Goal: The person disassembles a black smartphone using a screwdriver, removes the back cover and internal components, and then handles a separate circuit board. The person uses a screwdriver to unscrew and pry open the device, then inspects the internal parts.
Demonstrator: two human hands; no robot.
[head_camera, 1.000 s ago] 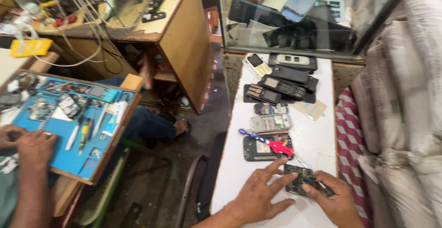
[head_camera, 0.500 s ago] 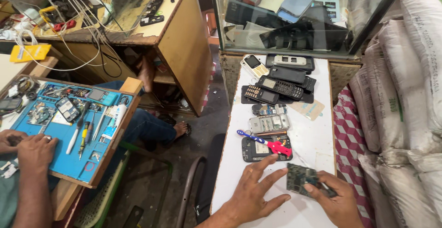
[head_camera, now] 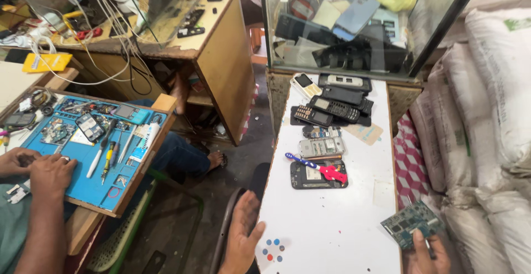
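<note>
— What fills the view, biggest things first?

— A long white table (head_camera: 337, 218) runs up the middle to a glass display case (head_camera: 359, 25) with phones inside. White woven sacks (head_camera: 487, 113) are stacked along its right side. To the left, another person's two hands (head_camera: 38, 169) rest on a blue work mat (head_camera: 88, 158) strewn with screwdrivers and phone parts; behind that stands a wooden bench (head_camera: 221, 58) draped with cables.

— And on the white table itself?

— Dark keypad phones (head_camera: 334, 108) lie in a cluster at the far end. Nearer, there is an opened black phone shell (head_camera: 315, 175) with a blue-and-red toothbrush (head_camera: 318, 167) lying across it.

— Where is the board?

— The small green rectangular circuit board (head_camera: 412, 224) is at the table's near right corner, lifted off the surface and tilted. The right hand (head_camera: 425, 254) pinches its lower edge between closed fingertips.

— The other hand?

— The left hand (head_camera: 243, 238) is empty, fingers spread and loose, against the table's near left edge.

— How would that board handle?

— I'd judge it light, thin and stiff, but fragile: it could crack if flexed. Its face looks crowded with tiny chips and metal shields. Hold it by the bare edges, as it is being held now, keeping fingers off the components.
</note>
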